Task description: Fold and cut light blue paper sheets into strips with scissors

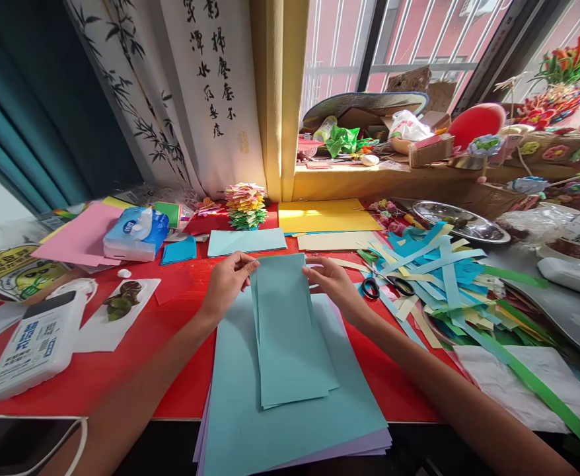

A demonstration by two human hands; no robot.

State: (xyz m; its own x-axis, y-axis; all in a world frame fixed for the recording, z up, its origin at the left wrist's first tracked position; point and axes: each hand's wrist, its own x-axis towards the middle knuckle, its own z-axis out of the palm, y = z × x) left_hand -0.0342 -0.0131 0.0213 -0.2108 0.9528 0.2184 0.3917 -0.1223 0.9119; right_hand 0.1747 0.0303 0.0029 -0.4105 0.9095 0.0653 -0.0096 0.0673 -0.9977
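Some light blue paper rectangles [290, 330] are held up at their top edge, slightly fanned at the bottom. My left hand [230, 281] pinches their top left corner between thumb and fingers. At the top right corner, my right hand [333, 284] grips the same papers, its fingertips partly behind them. Beneath lies a larger light blue sheet [235, 423] on top of lilac sheets [369, 444], reaching past the table's front edge. Just right of my right hand rest black-handled scissors [399, 285].
Cut paper strips [448, 277] heap up on the right near a metal bowl [461, 221]. A folded-paper stack [245, 206], a yellow sheet [327, 217] and a pale blue sheet [246, 242] lie behind. On the left are a tissue pack [137, 235] and a white box [35, 347].
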